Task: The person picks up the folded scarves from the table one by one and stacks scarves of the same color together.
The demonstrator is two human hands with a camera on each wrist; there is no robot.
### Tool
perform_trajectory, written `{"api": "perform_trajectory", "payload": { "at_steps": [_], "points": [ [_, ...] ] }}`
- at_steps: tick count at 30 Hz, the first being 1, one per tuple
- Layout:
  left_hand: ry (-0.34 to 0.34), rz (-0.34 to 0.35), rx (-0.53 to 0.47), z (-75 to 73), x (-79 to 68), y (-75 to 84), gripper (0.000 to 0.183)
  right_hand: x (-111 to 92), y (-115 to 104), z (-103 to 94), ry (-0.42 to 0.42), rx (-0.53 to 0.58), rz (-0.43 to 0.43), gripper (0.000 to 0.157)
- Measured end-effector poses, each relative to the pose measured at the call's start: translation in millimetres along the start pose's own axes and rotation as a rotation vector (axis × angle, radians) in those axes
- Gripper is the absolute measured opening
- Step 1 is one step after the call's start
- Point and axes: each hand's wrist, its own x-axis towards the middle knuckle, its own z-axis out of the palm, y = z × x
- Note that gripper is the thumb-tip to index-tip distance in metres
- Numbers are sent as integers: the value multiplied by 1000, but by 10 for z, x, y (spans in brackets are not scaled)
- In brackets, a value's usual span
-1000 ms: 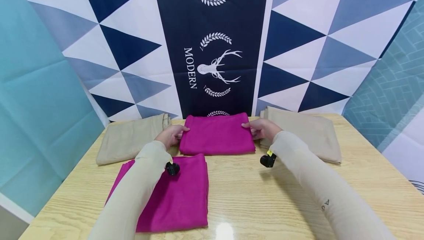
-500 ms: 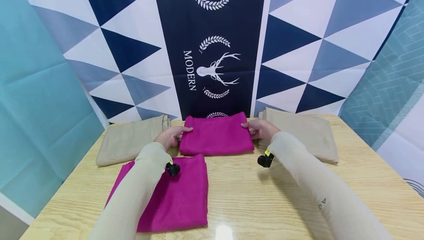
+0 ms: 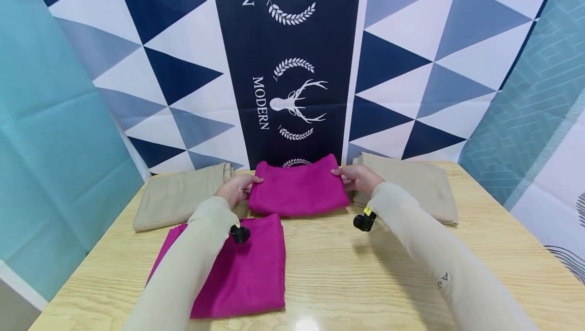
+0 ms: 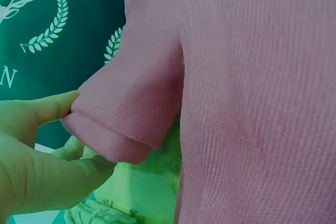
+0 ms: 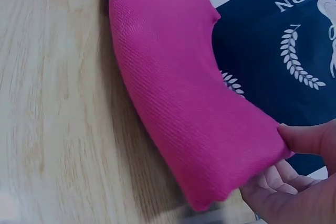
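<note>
A folded magenta cloth (image 3: pixel 299 189) is held up at the back middle of the table, sagging between both hands. My left hand (image 3: pixel 235 188) pinches its left edge between thumb and fingers; the left wrist view shows that corner of the cloth (image 4: pixel 123 114) drooping from the fingertips. At the opposite edge, my right hand (image 3: pixel 358 177) pinches the cloth, thumb on the near side and fingers behind, as the right wrist view shows. Nearer the front left lies a second folded magenta cloth (image 3: pixel 247 275), partly covered by the left sleeve.
Folded beige cloths lie at the back left (image 3: pixel 178 196) and back right (image 3: pixel 411 186), beside the hands. A patterned backdrop (image 3: pixel 283 67) rises right behind the wooden table (image 3: pixel 329 280). Small black cameras hang at both wrists.
The held cloth's top edge now sags more in the middle, with its bottom edge curving. Both hands keep their pinch and the right one is slightly closer in. The head view has tilted slightly.
</note>
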Motion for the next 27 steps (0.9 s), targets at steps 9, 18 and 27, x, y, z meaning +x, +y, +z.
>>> {"api": "perform_trajectory", "payload": {
  "at_steps": [9,18,27],
  "points": [
    [35,38,52,452,-1226,314,42,-1002,-305,380,77,21,-17,8],
    [-25,75,39,487,-1591,407,8,-1035,-296,390,104,34,-5,35],
    [-17,61,47,431,-1569,397,40,-1015,-266,390,102,44,0,53]
  ]
}}
